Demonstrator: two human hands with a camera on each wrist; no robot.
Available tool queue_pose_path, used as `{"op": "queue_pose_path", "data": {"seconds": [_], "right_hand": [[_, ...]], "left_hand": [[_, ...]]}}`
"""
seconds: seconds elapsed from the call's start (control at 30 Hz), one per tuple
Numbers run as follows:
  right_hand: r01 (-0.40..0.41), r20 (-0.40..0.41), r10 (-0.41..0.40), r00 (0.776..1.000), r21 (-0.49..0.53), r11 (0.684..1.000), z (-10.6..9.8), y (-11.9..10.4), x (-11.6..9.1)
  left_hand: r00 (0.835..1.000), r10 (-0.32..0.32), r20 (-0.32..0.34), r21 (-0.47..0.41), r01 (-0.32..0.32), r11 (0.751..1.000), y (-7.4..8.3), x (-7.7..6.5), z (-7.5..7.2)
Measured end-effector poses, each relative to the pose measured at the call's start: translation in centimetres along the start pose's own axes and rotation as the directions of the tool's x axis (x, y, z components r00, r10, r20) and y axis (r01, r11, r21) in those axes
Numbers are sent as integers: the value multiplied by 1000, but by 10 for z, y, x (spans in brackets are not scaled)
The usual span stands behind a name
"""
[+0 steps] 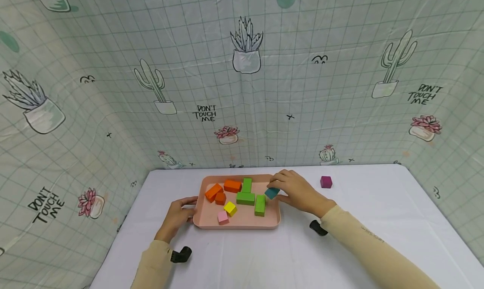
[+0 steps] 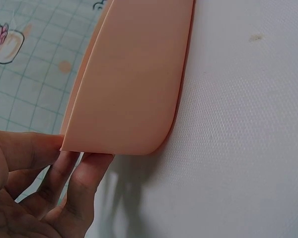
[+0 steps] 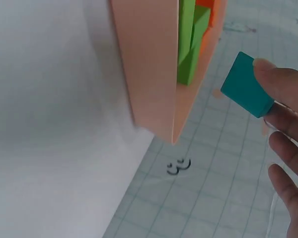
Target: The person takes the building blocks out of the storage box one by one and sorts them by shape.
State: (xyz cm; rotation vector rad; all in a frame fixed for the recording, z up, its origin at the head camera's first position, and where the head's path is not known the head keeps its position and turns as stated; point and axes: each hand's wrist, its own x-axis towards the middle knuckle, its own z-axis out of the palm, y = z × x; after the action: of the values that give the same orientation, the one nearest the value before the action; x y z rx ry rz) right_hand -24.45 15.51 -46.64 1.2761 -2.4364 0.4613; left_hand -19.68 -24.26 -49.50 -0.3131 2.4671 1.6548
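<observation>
The right hand [image 1: 296, 191] holds a teal block [image 1: 272, 193] in a pinch, and in the right wrist view this block sits at the very ends of the fingers: the thumb lies across one face, a finger supports it from the opposite side, and two further fingers are bent slightly and remain apart from it. The block is in the air, near the right short end of the pink tray [image 1: 245, 222] and not touching it. At the tray's other short end is the left hand [image 1: 177, 215], whose lightly bent fingers touch the outer wall and the rim corner; whether they truly grip it, I cannot tell. Inside the tray lie three green blocks [image 1: 245, 198] towards the middle and right, three orange blocks [image 1: 232, 185] at the far left, and a yellow block [image 1: 230, 208] just beside a pink block [image 1: 223, 217]. One purple block [image 1: 326, 182] rests on the white table [image 1: 242, 259], to the right of the tray and well apart.
</observation>
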Motion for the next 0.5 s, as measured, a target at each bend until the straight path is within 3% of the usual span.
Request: {"op": "queue_pose_path", "data": {"seconds": [0.5], "right_hand": [[-195, -49, 193, 980, -46, 980, -28, 39, -46]], "left_hand": [[1000, -6, 7, 6, 6, 1000, 2, 0, -1]]}}
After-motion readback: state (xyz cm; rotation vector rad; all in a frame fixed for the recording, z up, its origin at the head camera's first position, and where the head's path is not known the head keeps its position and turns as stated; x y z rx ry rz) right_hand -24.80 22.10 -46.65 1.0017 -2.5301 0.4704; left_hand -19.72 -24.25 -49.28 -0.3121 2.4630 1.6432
